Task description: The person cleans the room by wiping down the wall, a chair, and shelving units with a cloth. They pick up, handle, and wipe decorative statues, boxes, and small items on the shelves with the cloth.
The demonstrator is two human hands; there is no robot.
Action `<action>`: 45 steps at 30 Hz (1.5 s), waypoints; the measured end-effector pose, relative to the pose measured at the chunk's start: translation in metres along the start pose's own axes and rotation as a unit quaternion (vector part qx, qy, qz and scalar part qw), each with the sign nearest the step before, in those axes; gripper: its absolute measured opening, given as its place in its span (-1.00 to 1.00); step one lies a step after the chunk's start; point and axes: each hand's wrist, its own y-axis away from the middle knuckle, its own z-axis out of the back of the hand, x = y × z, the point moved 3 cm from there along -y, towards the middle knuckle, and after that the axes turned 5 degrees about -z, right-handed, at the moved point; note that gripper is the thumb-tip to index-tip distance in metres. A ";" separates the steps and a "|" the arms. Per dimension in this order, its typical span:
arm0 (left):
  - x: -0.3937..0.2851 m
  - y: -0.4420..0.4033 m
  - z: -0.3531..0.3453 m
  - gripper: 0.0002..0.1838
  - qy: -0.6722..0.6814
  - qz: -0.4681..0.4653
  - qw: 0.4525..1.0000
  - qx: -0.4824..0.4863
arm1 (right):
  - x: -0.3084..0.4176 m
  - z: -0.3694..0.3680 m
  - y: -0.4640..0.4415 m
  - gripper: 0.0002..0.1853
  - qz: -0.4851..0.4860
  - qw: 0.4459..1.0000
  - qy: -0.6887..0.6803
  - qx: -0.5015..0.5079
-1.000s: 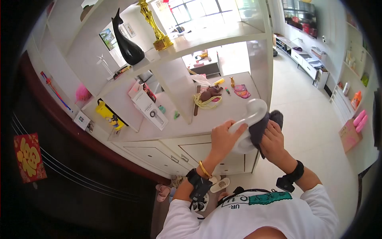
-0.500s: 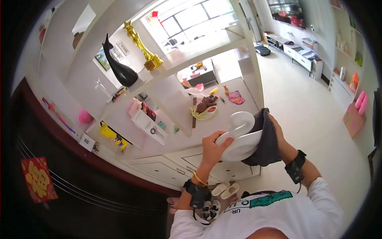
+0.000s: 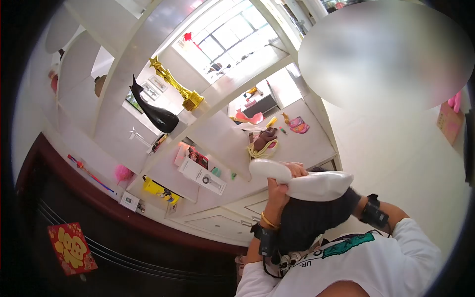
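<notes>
A glossy white swan-like figurine (image 3: 319, 186) is tilted on its side above the cabinet's front edge. My left hand (image 3: 283, 182) is closed around its narrow curved part, with fingers showing behind and the thumb in front. A dark grey cloth (image 3: 316, 218) hangs under and against the figurine's body. My right hand (image 3: 360, 205) is at the cloth's right side; its fingers are hidden by the cloth.
White shelving beyond my hands holds a black cat figurine (image 3: 161, 118), a gold trophy (image 3: 190, 99), a white box (image 3: 203, 176) and a brown toy (image 3: 264, 139). A dark door (image 3: 123, 252) stands left. A blurred oval covers the upper right.
The figurine has turned onto its side, its rounded body now to the right. The cloth has moved down and left beneath it, and my right fingers are now hidden. The view has tilted.
</notes>
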 end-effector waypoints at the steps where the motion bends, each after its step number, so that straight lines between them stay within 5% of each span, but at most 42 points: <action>1: 0.000 -0.006 0.004 -0.40 -0.017 -0.042 0.994 0.102 | 0.008 0.002 0.007 -0.48 0.078 0.978 0.190 -0.038; 2: 0.001 -0.008 0.006 -0.43 -0.034 -0.083 0.975 0.205 | 0.013 0.002 0.011 -0.48 0.153 0.913 0.372 -0.073; 3: 0.000 -0.005 0.010 -0.47 -0.043 -0.100 0.970 0.219 | 0.007 -0.002 0.013 -0.48 0.152 0.913 0.371 -0.072; 6: -0.017 0.001 0.006 -0.42 -0.143 -0.057 0.984 0.092 | -0.021 -0.024 0.028 -0.51 0.258 0.729 0.603 -0.196; 7: -0.029 0.002 -0.003 -0.32 -0.164 0.040 0.982 0.086 | -0.022 -0.024 0.023 -0.48 0.221 0.794 0.520 -0.225; 8: -0.035 0.007 -0.016 -0.32 -0.164 0.041 0.982 0.084 | -0.029 -0.029 0.017 -0.48 0.219 0.794 0.520 -0.225; 10: -0.044 0.017 -0.033 -0.32 -0.096 -0.052 0.993 0.045 | -0.035 -0.048 0.016 -0.41 0.397 0.702 0.560 -0.187; 12: -0.050 0.024 -0.031 -0.37 -0.066 -0.008 0.997 0.034 | -0.036 -0.044 0.013 -0.37 0.413 0.677 0.576 -0.199; 14: -0.048 0.033 -0.023 -0.42 0.057 0.117 0.990 -0.054 | -0.037 -0.036 0.011 -0.39 0.495 0.541 0.641 -0.225; 15: -0.049 0.035 -0.023 -0.42 0.059 0.112 0.990 -0.057 | -0.031 -0.025 0.010 -0.39 0.492 0.540 0.646 -0.224; 17: -0.051 0.041 -0.023 -0.46 0.078 0.128 0.987 -0.054 | -0.030 -0.022 0.012 -0.40 0.564 0.247 0.760 -0.209; 18: -0.049 0.043 -0.015 -0.46 0.078 0.123 0.988 -0.056 | -0.032 -0.025 0.012 -0.40 0.561 0.247 0.763 -0.205; 20: -0.039 0.043 0.003 -0.48 -0.117 0.113 0.986 0.026 | -0.055 -0.047 0.006 -0.43 0.400 -0.130 0.896 -0.142; 21: -0.043 0.046 0.002 -0.49 -0.170 0.067 0.982 0.042 | -0.064 -0.065 -0.003 -0.49 0.390 -0.160 0.897 -0.129; 22: -0.048 0.047 0.002 -0.49 -0.169 0.047 0.984 0.042 | -0.061 -0.076 -0.010 -0.49 0.390 -0.176 0.896 -0.116; 24: -0.057 0.052 -0.001 -0.47 -0.175 0.069 0.973 0.130 | -0.043 -0.092 -0.020 -0.53 0.451 0.183 0.849 -0.207; 26: -0.063 0.053 0.007 -0.47 -0.114 0.072 0.984 0.115 | 0.012 -0.079 -0.012 -0.45 0.409 0.307 0.753 -0.413; 28: -0.065 0.048 0.019 -0.47 0.011 0.103 0.990 0.096 | 0.051 -0.083 0.005 -0.43 0.489 0.563 0.608 -0.271; 29: -0.065 0.047 0.027 -0.48 0.075 0.122 0.986 0.087 | 0.049 -0.101 0.000 -0.43 0.491 0.551 0.618 -0.270; 31: -0.064 0.052 0.053 -0.48 0.144 0.133 0.977 0.088 | 0.011 -0.170 -0.004 -0.42 0.565 0.384 0.706 -0.186; 32: -0.061 0.059 0.076 -0.47 0.026 0.118 0.989 0.088 | -0.016 -0.205 -0.009 -0.41 0.591 0.296 0.737 -0.142; 34: -0.063 0.058 0.101 -0.45 -0.088 0.093 0.988 0.090 | -0.057 -0.267 -0.032 -0.39 0.623 0.112 0.773 -0.048; 36: -0.072 0.054 0.110 -0.52 0.011 0.093 0.990 0.109 | -0.076 -0.317 -0.078 -0.30 0.602 -0.200 0.772 -0.045; 38: -0.071 0.055 0.139 -0.53 0.029 0.088 0.987 0.127 | -0.045 -0.351 -0.107 -0.30 0.561 -0.328 0.754 -0.097; 40: -0.066 0.062 0.166 -0.54 0.084 0.088 0.989 0.084 | -0.025 -0.353 -0.145 -0.32 0.396 -0.232 0.857 -0.234; 42: -0.080 0.061 0.183 -0.55 0.079 0.114 0.990 0.030 | 0.017 -0.332 -0.174 -0.38 0.073 0.008 0.934 -0.350; 43: -0.089 0.059 0.190 -0.56 0.047 0.138 0.989 -0.002 | 0.035 -0.305 -0.186 -0.26 -0.074 -0.161 0.934 -0.309; 45: -0.089 0.058 0.208 -0.55 0.041 0.139 0.989 -0.008 | 0.032 -0.297 -0.208 -0.32 -0.080 -0.164 0.940 -0.288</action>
